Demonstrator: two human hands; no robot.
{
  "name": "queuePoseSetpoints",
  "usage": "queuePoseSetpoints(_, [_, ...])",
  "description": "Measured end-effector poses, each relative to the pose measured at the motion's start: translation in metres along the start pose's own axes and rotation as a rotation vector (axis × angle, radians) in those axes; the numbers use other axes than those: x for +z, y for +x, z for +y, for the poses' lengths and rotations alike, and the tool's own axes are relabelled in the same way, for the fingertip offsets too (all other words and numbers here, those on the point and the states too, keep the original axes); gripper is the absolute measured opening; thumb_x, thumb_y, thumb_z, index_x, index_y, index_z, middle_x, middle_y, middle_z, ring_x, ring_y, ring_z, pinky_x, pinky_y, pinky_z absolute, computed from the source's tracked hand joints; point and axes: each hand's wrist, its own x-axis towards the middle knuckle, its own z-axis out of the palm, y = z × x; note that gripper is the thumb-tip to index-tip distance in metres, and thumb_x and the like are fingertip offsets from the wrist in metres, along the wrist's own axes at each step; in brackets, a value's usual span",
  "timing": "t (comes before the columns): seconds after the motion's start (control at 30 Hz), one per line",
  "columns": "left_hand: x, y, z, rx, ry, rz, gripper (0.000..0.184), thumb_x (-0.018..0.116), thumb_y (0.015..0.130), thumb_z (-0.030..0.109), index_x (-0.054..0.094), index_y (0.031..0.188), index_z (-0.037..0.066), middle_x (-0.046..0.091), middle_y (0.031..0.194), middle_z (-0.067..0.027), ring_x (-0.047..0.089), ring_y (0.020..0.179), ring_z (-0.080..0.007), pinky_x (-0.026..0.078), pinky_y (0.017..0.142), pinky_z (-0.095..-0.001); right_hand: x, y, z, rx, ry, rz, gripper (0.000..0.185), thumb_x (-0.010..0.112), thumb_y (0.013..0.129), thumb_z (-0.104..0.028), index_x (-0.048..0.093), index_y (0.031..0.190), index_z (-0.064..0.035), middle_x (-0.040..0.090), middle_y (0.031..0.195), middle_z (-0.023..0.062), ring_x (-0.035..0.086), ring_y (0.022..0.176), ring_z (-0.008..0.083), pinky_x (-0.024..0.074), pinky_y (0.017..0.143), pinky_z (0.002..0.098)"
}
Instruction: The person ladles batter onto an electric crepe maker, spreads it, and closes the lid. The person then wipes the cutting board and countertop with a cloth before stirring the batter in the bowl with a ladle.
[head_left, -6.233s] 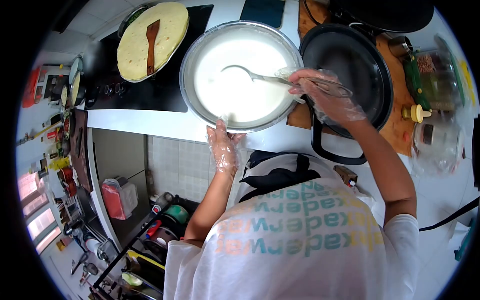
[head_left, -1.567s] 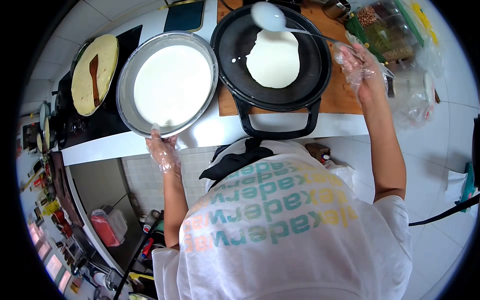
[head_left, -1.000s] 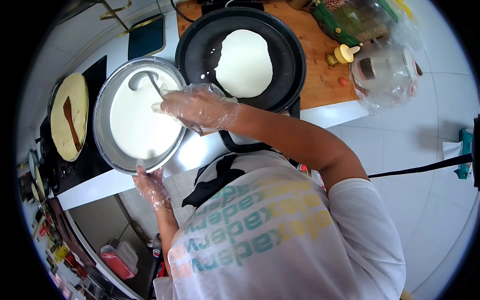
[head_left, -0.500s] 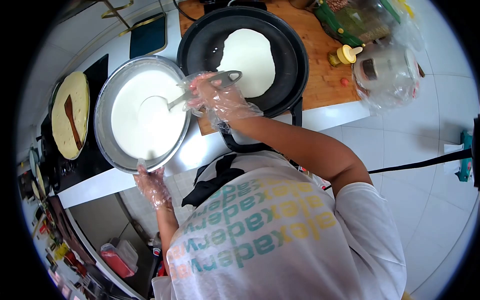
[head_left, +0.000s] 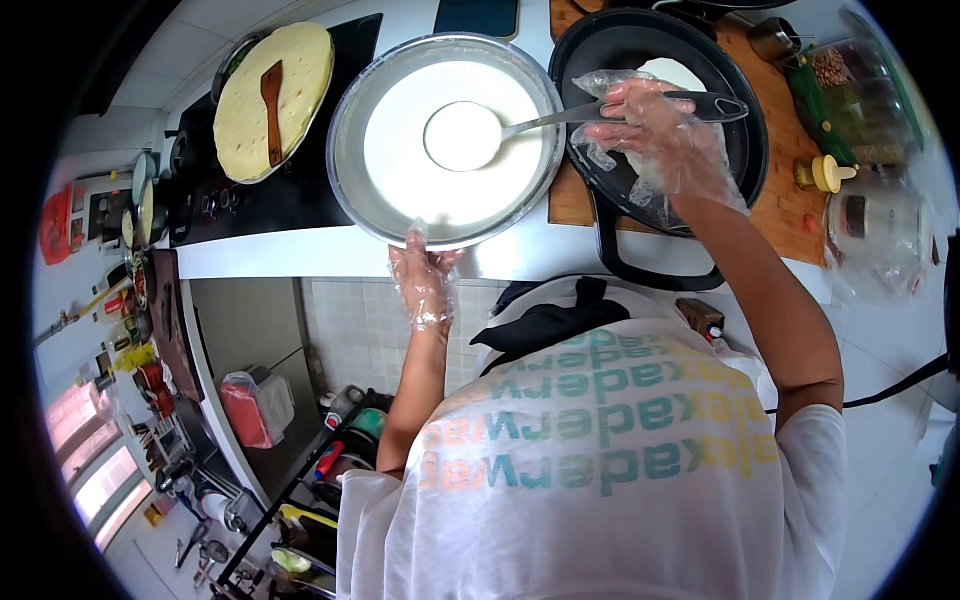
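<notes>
Ladle of grey metal with a round bowl sits full in white batter inside a wide silver metal bowl on the white worktop. The right hand, in clear plastic, is closed around its handle above a round black pan holding pale batter. The left hand, also plastic-covered, grips the bowl's near rim, thumb on top.

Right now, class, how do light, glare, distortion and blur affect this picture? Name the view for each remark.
Head view: wide-angle distortion bows the counter, and the corners go black; head view: the window is washed out; head view: the white liquid shows little surface detail, while the gloved left hand catches glints; head view: fine blur is hard to judge.
</notes>
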Motion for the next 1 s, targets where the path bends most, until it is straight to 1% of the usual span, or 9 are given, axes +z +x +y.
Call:
queuePoseSetpoints(0.2, [0.0,0.0,-0.001,0.007,-0.001,-0.004,0.026,0.049,0.087,0.025,0.038,0.098,0.005,0.049,0.072,-0.0048,0.053,0.055,-0.0128,0.052,0.052,-0.0256,-0.002,-0.002,-0.006,-0.069,0.01,-0.013,0.028,0.057,0.077,-0.022,0.055,0.089,0.0028,0.057,0.085,0.0147,0.063,0.069,0.0243,0.0524,0.064,0.028])
queuePoseSetpoints(0.33, [0.001,-0.001,0.0,0.003,0.0,-0.017,0.028,0.05,0.086,0.027,0.039,0.1,0.005,0.049,0.07,-0.0031,0.053,0.056,-0.0118,0.052,0.053,-0.0246,-0.004,-0.004,-0.012,-0.023,-0.044,0.012,0.029,0.059,0.076,-0.022,0.055,0.089,0.0032,0.058,0.085,0.0151,0.063,0.07,0.0244,0.0523,0.065,0.0291])
queuePoseSetpoints(0.43, [-0.003,0.002,-0.003,0.006,0.005,-0.031,0.027,0.047,0.088,0.024,0.038,0.104,0.004,0.052,0.082,-0.0067,0.053,0.057,-0.011,0.053,0.053,-0.0248,-0.008,-0.006,-0.017,-0.03,-0.062,-0.018,0.028,0.06,0.075,-0.021,0.056,0.089,0.0026,0.058,0.085,0.0149,0.063,0.07,0.024,0.0523,0.066,0.0292])
queuePoseSetpoints(0.53, [-0.003,0.002,-0.003,0.001,0.022,-0.014,0.029,0.049,0.086,0.027,0.041,0.102,0.005,0.051,0.074,-0.0038,0.054,0.058,-0.011,0.051,0.054,-0.024,-0.008,-0.008,-0.019,-0.05,-0.1,-0.008,0.026,0.06,0.074,-0.021,0.057,0.088,0.0013,0.058,0.085,0.0144,0.063,0.07,0.0233,0.0522,0.066,0.0287])
queuePoseSetpoints(0.6, [-0.002,0.0,-0.001,0.011,0.039,-0.014,0.028,0.048,0.087,0.026,0.041,0.103,0.005,0.052,0.076,-0.0047,0.054,0.058,-0.011,0.051,0.054,-0.0238,-0.007,-0.007,-0.018,-0.056,-0.112,0.009,0.025,0.06,0.074,-0.021,0.058,0.087,0.0004,0.058,0.084,0.0137,0.064,0.07,0.023,0.0521,0.066,0.0285])
queuePoseSetpoints(0.7, [-0.001,-0.001,-0.002,0.01,0.046,0.001,0.028,0.048,0.087,0.026,0.041,0.103,0.005,0.054,0.078,-0.0057,0.055,0.059,-0.0109,0.051,0.055,-0.0234,-0.006,-0.006,-0.015,-0.094,-0.028,0.01,0.018,0.055,0.078,-0.017,0.057,0.079,0.0006,0.059,0.081,0.012,0.063,0.062,0.0211,0.0521,0.052,0.0252])
queuePoseSetpoints(0.8, [-0.001,0.0,-0.002,0.009,0.039,0.008,0.028,0.047,0.087,0.026,0.04,0.104,0.005,0.054,0.077,-0.0055,0.055,0.059,-0.011,0.051,0.054,-0.0232,-0.004,-0.008,-0.018,-0.073,-0.04,0.024,0.018,0.056,0.077,-0.017,0.057,0.079,0.0008,0.059,0.08,0.0122,0.063,0.062,0.0215,0.0525,0.053,0.0254])
queuePoseSetpoints(0.9, [-0.001,0.001,-0.002,0.007,0.027,0.001,0.027,0.048,0.087,0.025,0.038,0.102,0.004,0.05,0.075,-0.0055,0.052,0.056,-0.0111,0.052,0.053,-0.0252,-0.01,-0.009,-0.021,-0.053,-0.11,-0.015,0.025,0.06,0.074,-0.023,0.058,0.085,-0.0009,0.058,0.082,0.0129,0.063,0.07,0.0224,0.0519,0.069,0.0293])
queuePoseSetpoints(1.0, [-0.002,0.001,-0.002,0.004,0.026,0.005,0.029,0.048,0.087,0.026,0.039,0.104,0.004,0.05,0.072,-0.0043,0.053,0.057,-0.0113,0.052,0.054,-0.0245,-0.011,-0.01,-0.022,-0.048,-0.086,0.0,0.025,0.061,0.074,-0.023,0.058,0.085,-0.0008,0.058,0.082,0.013,0.063,0.07,0.0224,0.0518,0.069,0.0296])
